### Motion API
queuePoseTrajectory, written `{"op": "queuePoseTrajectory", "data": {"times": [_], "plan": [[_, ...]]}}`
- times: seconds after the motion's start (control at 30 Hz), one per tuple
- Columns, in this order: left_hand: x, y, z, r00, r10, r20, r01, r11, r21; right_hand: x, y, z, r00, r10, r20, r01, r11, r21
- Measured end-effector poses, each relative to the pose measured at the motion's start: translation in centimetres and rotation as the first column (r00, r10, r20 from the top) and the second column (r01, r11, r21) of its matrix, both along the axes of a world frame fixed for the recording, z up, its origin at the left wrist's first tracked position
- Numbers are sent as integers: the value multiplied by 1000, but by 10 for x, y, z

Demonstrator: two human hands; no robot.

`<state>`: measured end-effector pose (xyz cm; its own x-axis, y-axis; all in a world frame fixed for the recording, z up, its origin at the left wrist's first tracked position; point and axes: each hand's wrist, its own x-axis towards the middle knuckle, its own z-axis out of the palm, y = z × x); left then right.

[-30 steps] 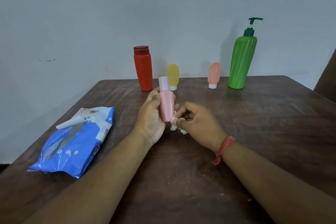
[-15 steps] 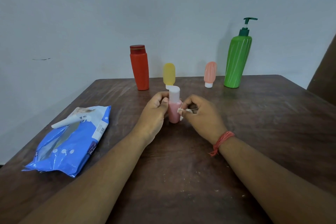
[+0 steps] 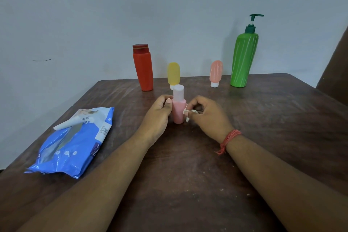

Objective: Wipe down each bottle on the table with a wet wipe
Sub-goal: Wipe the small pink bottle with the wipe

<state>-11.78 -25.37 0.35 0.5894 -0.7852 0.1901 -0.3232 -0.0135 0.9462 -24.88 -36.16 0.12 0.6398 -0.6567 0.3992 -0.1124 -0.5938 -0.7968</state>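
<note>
Soft, even, dimmish light; faint shadows behind the bottles (image 3: 244,58) on the wall (image 3: 94,15); wide-angle bending at edges.

Dark brown wooden table (image 3: 282,137), worn and scratched, pale crumbs scattered on the near part. Plain grey-white wall (image 3: 169,5) behind it, small dark mark (image 3: 41,60) on the left. Dark brown object (image 3: 337,73) at far right edge, cut off, unidentifiable. Red thread band (image 3: 228,138) on a wrist.

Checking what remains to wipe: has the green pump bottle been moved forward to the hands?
No, the green pump bottle stands at the table's far edge, apart from both hands, which hold the pink bottle.
</note>
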Motion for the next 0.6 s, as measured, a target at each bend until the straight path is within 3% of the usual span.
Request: {"op": "queuePoseTrajectory", "data": {"times": [0.2,0.33,0.47,0.6], "plan": [[8,9,3,996,-70,55,63,990,126,-7,-15,1,988,-35,151,1,975,221],[1,6,-2,966,-14,257,-63,955,290,-15,-31,0,959,-131,253,49,950,308],[-3,-5,-11,869,64,491,-217,941,260,-16,-38,-1,948,-169,269,74,941,331],[-3,-23,-11,813,85,576,-241,950,199,-12,-48,-3,942,-207,264,113,937,331]]}}
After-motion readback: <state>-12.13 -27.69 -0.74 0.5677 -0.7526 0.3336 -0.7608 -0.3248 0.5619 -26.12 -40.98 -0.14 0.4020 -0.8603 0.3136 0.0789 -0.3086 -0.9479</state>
